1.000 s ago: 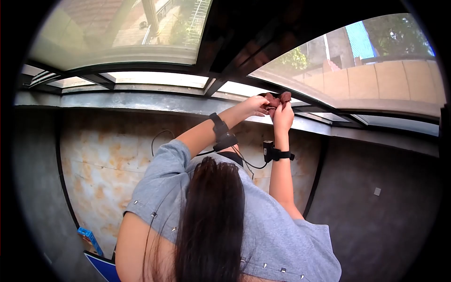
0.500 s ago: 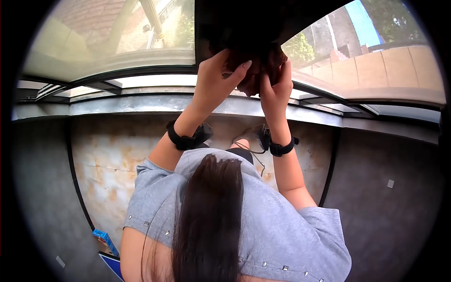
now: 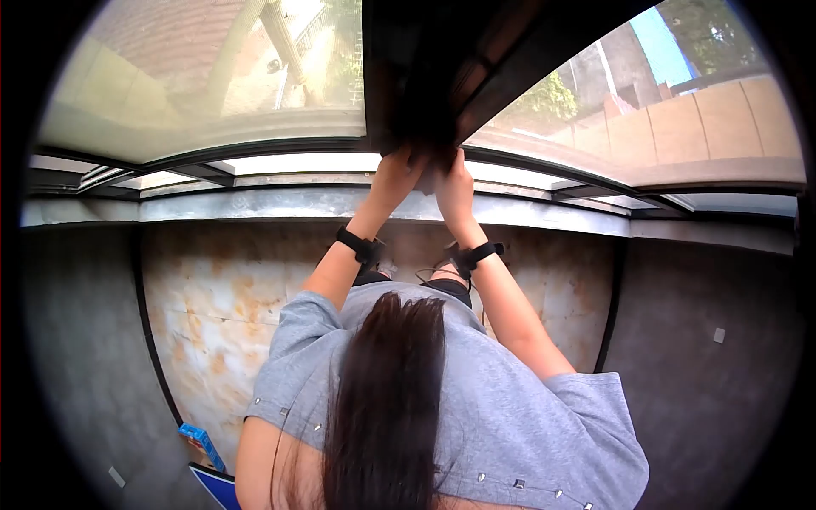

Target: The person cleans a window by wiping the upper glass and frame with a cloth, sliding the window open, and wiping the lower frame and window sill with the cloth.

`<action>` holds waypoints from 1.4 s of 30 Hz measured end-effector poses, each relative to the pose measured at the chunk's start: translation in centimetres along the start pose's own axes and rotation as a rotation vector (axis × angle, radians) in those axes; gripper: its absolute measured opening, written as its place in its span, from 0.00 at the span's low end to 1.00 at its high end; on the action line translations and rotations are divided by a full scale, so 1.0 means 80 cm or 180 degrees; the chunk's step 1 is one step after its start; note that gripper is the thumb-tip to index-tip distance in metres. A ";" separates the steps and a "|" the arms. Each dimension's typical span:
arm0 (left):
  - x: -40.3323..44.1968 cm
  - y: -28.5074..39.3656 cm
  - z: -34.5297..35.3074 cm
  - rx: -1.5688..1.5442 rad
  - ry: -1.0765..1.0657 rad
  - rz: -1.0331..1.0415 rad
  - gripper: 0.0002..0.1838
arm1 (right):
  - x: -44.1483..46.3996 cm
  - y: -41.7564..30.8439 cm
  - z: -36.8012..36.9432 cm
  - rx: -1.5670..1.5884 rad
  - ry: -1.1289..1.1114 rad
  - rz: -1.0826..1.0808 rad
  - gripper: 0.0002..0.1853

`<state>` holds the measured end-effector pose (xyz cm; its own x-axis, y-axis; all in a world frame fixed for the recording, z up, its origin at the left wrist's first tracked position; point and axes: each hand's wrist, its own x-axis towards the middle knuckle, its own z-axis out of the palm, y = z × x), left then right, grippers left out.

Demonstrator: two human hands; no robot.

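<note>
My left hand (image 3: 397, 180) and my right hand (image 3: 456, 185) are raised close together in front of the dark window post (image 3: 476, 59). Their fingers are bent round a dark, crumpled, cloth-like bundle (image 3: 432, 140), which nearly merges with the black post behind it. Deep shadow hides most of the fingertips and the bundle's outline. Black straps are fastened round both wrists. Below the hands, long dark hair (image 3: 387, 399) hangs over a grey shirt (image 3: 527, 408) with metal studs.
Window panes (image 3: 229, 76) stand on both sides of the post, above a metal sill (image 3: 289, 204). Below the sill is a stained panel (image 3: 212, 314) between dark grey surfaces. A blue box (image 3: 202, 444) lies at the lower left beside a blue, dark-edged item (image 3: 214, 486).
Both hands have moved lower in the view and nearer each other. The reddish-brown folds of the bundle, visible earlier, are now mostly in shadow. The view has shifted slightly.
</note>
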<state>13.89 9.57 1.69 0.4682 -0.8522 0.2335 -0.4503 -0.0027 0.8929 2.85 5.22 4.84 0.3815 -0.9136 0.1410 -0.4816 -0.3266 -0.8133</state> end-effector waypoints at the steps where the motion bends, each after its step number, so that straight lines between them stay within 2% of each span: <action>1: -0.002 0.001 0.001 0.0020 0.0000 0.0015 0.12 | 0.001 0.013 0.005 0.0022 0.0010 -0.0007 0.14; 3: -0.007 0.004 0.003 -0.0228 0.0109 -0.0038 0.12 | 0.004 0.038 0.005 0.0785 -0.0085 -0.0120 0.13; 5: -0.008 0.025 -0.005 -0.0042 0.0333 0.0272 0.10 | 0.002 0.003 -0.019 0.1560 -0.0269 0.0844 0.14; 7: -0.003 0.079 -0.032 -0.0114 0.0789 0.0867 0.09 | 0.003 -0.029 -0.042 0.1698 0.0136 -0.0157 0.15; 9: 0.006 0.145 -0.070 -0.0029 0.0854 0.1243 0.09 | 0.013 -0.072 -0.066 0.1222 0.0538 -0.1165 0.14; 11: 0.021 0.176 -0.084 -0.0059 0.0917 0.1778 0.10 | 0.014 -0.114 -0.087 0.0662 0.0948 -0.1285 0.14; 12: 0.031 0.174 -0.080 0.0198 0.0905 0.1819 0.11 | 0.021 -0.123 -0.086 0.0545 0.1199 -0.1459 0.12; 15: 0.042 0.145 -0.056 0.0662 0.0900 0.2013 0.12 | 0.030 -0.089 -0.075 -0.0049 0.1151 -0.1258 0.11; 16: 0.042 0.126 -0.043 0.0870 0.0919 0.2129 0.12 | 0.026 -0.090 -0.073 -0.0007 0.1184 -0.1363 0.11; 17: 0.036 0.107 -0.034 0.0958 0.0798 0.2104 0.11 | 0.021 -0.085 -0.069 0.0255 0.1004 -0.1050 0.12; 21: 0.005 0.043 -0.012 0.1103 0.0215 0.1638 0.12 | 0.007 0.000 -0.026 0.0173 0.0417 -0.0340 0.11; 23: -0.005 0.018 -0.005 0.1110 0.0032 0.1397 0.13 | 0.002 0.020 -0.015 -0.0038 0.0491 -0.0449 0.11; 25: -0.010 0.006 -0.003 0.0182 -0.0021 0.0678 0.15 | -0.005 0.016 -0.027 0.0829 0.0029 0.0089 0.12; 26: -0.015 0.005 -0.006 0.0185 -0.0008 0.0661 0.15 | -0.011 0.006 -0.041 0.1324 -0.0264 0.0535 0.13; 27: -0.023 0.009 -0.010 -0.0379 -0.0032 0.0078 0.14 | -0.013 0.004 -0.047 0.1315 -0.0284 0.0548 0.13; 28: -0.031 0.014 -0.016 -0.0935 -0.0059 -0.0507 0.13 | -0.014 0.004 -0.050 0.1726 -0.0255 0.0300 0.11; 29: -0.038 0.020 -0.023 -0.0931 -0.0066 -0.0532 0.13 | -0.017 0.007 -0.056 0.2139 -0.0217 0.0056 0.09; 30: -0.043 0.030 -0.034 -0.0980 -0.0065 -0.0548 0.12 | -0.022 0.023 -0.072 0.1587 -0.0596 0.0319 0.07; 31: -0.047 0.042 -0.047 -0.1026 -0.0066 -0.0566 0.11 | -0.026 0.014 -0.085 0.1701 -0.0767 0.0469 0.06; 33: -0.050 0.059 -0.076 -0.0522 -0.0034 -0.0586 0.10 | -0.030 -0.012 -0.115 0.1417 -0.0996 0.0370 0.08; 35: -0.048 0.059 -0.094 -0.0583 0.0265 -0.0411 0.10 | -0.033 -0.013 -0.142 0.1173 -0.1371 0.0330 0.08; 36: -0.043 0.083 -0.104 -0.1275 0.0305 -0.0758 0.11 | -0.033 -0.022 -0.156 0.1190 -0.1607 0.0392 0.08; 37: -0.040 0.075 -0.110 -0.1573 0.0265 -0.0829 0.11 | -0.034 -0.027 -0.170 0.1324 -0.1887 0.0535 0.07; 39: -0.032 0.077 -0.119 -0.1881 -0.0098 -0.1074 0.12 | -0.034 -0.019 -0.176 0.1409 -0.2132 -0.0211 0.06; 40: -0.028 0.077 -0.113 -0.1968 -0.0122 -0.1201 0.12 | -0.035 -0.019 -0.176 0.1413 -0.2117 -0.0221 0.06; 42: -0.024 0.071 -0.094 -0.2237 -0.0371 -0.1333 0.17 | -0.041 -0.022 -0.177 0.1874 -0.2505 0.0277 0.09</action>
<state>16.15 15.14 9.25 0.3923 -0.9022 -0.1790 0.3427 -0.0373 0.9387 -8.74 5.32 13.79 0.8822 -0.4371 -0.1748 -0.1446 0.1018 -0.9842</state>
